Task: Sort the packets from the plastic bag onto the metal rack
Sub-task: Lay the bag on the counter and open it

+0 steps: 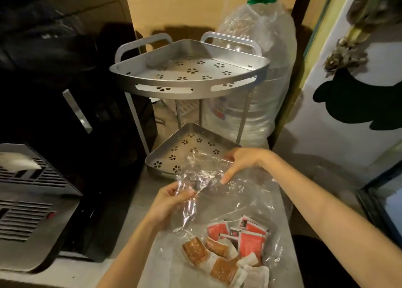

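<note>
A clear plastic bag (219,202) lies on the grey counter in front of the metal rack. My left hand (171,202) pinches one side of the bag's mouth. My right hand (241,161) grips the other side, and the mouth is pulled apart between them. Inside the bag's near end lie several red packets (250,236) and several brown packets (214,258). The two-tier metal corner rack has a top shelf (191,85) and a bottom shelf (171,157), both bare, with flower-shaped holes.
A large clear water bottle (258,87) stands behind the rack to the right. A black appliance (71,118) and a grey vented machine (28,200) fill the left. A white door (352,105) stands at the right, close to the counter edge.
</note>
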A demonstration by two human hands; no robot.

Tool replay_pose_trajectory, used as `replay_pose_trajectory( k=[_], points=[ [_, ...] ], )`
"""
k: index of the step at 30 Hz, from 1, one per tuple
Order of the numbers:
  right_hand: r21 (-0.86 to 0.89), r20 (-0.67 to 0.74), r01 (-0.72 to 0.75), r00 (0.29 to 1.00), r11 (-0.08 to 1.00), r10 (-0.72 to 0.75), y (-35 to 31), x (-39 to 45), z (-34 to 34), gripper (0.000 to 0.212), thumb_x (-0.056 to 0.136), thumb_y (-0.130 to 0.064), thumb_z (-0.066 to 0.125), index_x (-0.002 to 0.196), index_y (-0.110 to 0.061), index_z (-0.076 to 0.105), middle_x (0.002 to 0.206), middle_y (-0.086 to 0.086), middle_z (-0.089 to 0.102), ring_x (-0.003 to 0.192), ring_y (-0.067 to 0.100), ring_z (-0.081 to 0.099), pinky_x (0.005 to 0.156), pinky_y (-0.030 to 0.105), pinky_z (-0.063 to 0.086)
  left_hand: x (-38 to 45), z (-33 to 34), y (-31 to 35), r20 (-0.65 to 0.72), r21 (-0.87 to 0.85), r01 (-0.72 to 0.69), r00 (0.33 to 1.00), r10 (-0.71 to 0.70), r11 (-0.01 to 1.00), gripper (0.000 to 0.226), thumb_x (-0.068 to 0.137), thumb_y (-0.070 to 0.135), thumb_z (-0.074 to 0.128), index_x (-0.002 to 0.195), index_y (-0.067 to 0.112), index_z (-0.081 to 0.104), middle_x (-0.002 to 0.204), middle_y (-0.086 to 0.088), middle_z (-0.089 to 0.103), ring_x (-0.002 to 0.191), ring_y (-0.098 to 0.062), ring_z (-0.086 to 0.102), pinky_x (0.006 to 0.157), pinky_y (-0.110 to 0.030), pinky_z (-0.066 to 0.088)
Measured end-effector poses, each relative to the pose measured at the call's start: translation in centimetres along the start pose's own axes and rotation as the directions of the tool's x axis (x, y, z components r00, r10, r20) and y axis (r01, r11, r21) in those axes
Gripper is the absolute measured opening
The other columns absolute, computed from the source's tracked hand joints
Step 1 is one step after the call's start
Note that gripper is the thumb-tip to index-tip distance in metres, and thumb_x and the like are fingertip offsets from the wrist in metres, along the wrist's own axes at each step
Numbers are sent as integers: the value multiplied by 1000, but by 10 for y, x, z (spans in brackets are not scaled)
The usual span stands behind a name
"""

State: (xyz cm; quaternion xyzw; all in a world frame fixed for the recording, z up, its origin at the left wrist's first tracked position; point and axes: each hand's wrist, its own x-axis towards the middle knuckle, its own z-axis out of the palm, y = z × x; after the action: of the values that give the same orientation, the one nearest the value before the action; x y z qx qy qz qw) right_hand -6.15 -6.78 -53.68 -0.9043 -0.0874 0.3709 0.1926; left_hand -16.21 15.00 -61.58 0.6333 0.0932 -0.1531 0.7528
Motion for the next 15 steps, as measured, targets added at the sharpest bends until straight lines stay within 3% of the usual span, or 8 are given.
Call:
replay_pose_trajectory(
  k=[2,4,6,8,11,13,15],
  points=[
    [-19,38,-15,999,1000,16,1,-6,-3,100,67,-45,76,142,-1,26,150,10,31,134,25,36,105,27,34,4,0,2,21,64,-1,1000,0,998,39,65,15,74,94,-8,62,82,-14,67,74,-21,64,73,-27,52],
    [-30,59,-2,998,1000,4,2,-15,-2,87,71,-43,73,137,-1,36,142,5,41,128,23,43,101,26,37,7,3,5,18,124,14,1000,-17,992,36,61,20,78,89,0,66,82,-12,70,78,-24,65,77,-31,51],
    [-2,25,33,999,999,-33,5,-20,0,59,70,-41,76,117,-13,54,124,-3,56,109,16,55,92,26,45,10,10,8,-32,182,35,999,-29,983,41,57,24,80,91,7,65,84,-11,69,80,-26,66,72,-31,54],
    [22,-22,98,995,995,-98,8,-25,2,34,70,-38,77,92,-21,57,99,-8,61,91,11,58,78,23,46,9,22,12,-145,348,52,989,-1,936,61,62,28,80,113,6,56,95,-10,64,91,-25,64,79,-31,53],
    [14,-96,141,986,990,-139,14,-31,4,30,71,-40,75,78,-17,57,76,-7,55,70,13,52,64,25,41,-5,42,14,-314,635,-38,900,303,772,70,71,32,75,130,12,42,115,-1,57,104,-15,53,92,-28,43],
    [21,-130,151,981,988,-147,13,-38,5,37,73,-39,74,64,-14,47,62,-6,43,57,11,39,55,27,31,-20,52,10,-279,761,-146,806,522,632,64,77,35,68,131,14,41,136,-6,45,124,-19,41,105,-36,37],
    [51,-163,155,976,986,-145,11,-45,6,37,73,-35,75,61,-13,48,54,-7,43,50,8,38,50,23,29,-35,59,-3,-175,802,-281,734,656,528,54,83,35,59,130,16,42,143,-8,36,132,-18,30,109,-39,30]
  ],
)
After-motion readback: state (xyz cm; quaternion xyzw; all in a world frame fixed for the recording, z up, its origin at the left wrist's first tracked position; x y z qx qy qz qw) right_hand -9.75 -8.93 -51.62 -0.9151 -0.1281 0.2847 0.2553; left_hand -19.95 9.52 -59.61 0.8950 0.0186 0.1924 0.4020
